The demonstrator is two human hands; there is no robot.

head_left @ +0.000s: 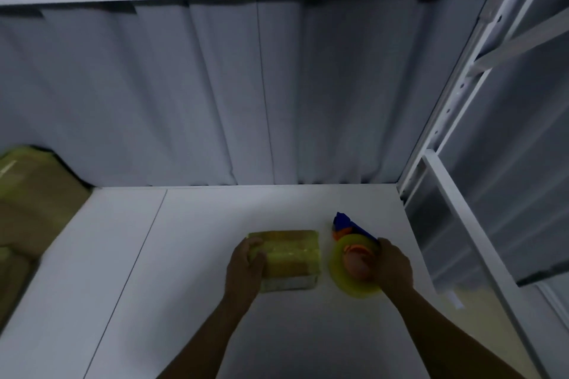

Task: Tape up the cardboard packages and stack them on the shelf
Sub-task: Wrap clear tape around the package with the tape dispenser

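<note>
I am at the taping step, low in the middle of the frame. My left hand (246,264) holds the left end of the small box (289,258), with my fingers curled over its top edge. My right hand (394,267) grips the tape gun (354,264), with my fingers wrapped round its right side. The yellow tape roll (338,274) faces up at me.

The small box lies flat on the white shelf board (184,255). The tape gun is just beside it on the right, and I think they are not touching. Shiny yellow tape already covers the top of the box, so I think this one is nearly done.

The box's long side runs from left to right across the frame, and the tape bands run the same way. The blue nose (341,221) of the tape gun points up the frame, toward the grey wall (215,86).

Next, I think I must let go of the tape gun. Then I need both hands on the box to carry it to the pile of boxes (34,200) at the left edge. I should set it down flat and square so the pile does not tip.
</note>
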